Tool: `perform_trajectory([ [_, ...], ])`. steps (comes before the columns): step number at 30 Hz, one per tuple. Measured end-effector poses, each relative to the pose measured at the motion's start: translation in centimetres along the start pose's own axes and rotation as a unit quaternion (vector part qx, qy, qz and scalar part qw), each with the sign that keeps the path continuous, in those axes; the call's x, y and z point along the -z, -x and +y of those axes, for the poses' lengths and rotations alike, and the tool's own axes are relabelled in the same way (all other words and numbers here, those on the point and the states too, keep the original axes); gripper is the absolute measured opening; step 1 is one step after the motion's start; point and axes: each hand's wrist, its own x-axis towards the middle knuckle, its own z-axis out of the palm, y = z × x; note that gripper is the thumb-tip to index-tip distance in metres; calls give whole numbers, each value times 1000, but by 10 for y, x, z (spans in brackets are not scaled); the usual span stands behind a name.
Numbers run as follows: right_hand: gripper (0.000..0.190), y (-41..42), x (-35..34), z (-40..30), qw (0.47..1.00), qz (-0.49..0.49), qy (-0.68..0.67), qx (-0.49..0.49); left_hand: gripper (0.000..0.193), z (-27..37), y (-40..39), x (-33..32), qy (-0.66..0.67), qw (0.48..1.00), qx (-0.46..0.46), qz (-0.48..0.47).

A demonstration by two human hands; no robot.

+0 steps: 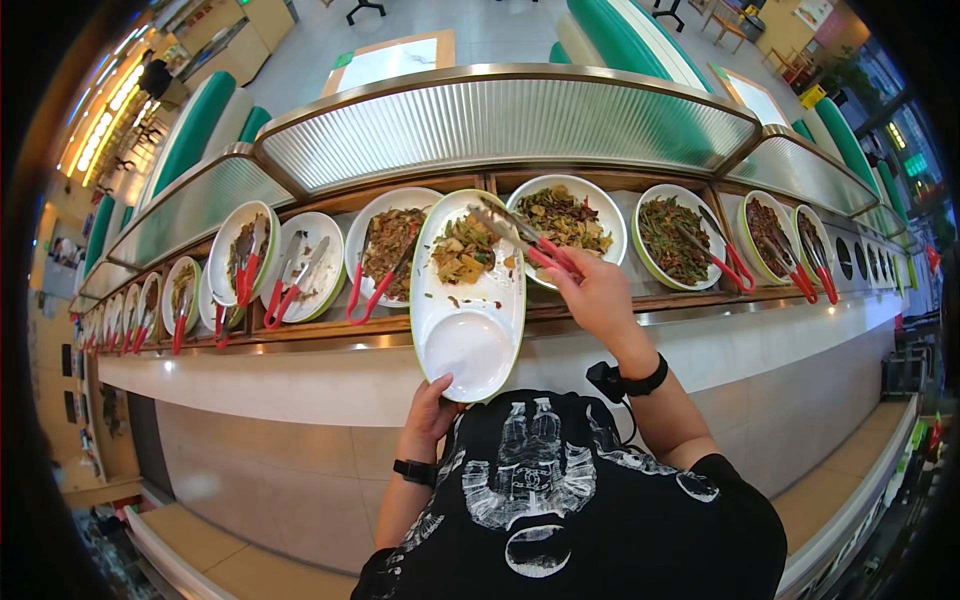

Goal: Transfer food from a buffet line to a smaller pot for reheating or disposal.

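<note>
My left hand [433, 412] grips the near end of a white oval divided plate [466, 304], its thumb on the rim. A heap of cooked vegetables [463, 251] lies in the plate's far part, while the round near compartment holds no food. In my right hand [598, 294] are metal tongs [551, 255] with red handles. The jaws of the tongs hang over the plate's upper right side, close to the heap. Just behind them stands a bowl of stir-fried vegetables [564, 215] with red chili pieces. Whether the jaws hold any food I cannot tell.
More food bowls, among them one of green beans [673, 238] and one of shredded food [391, 241], line the wooden-edged counter [390, 325], with red-handled tongs [292, 289] in several. A ribbed glass guard [510, 124] rises behind. Green booth seats [196, 135] stand beyond.
</note>
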Motion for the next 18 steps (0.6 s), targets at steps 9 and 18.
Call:
perform_trajectory([
  [9,31,4,-6,-5,999,-35,19,7,62,-3,7,-6,24,999,-29,15],
  [18,33,-1,17,38,993,64,54,-82,60,-4,2,3,18,1000,-13,-2],
])
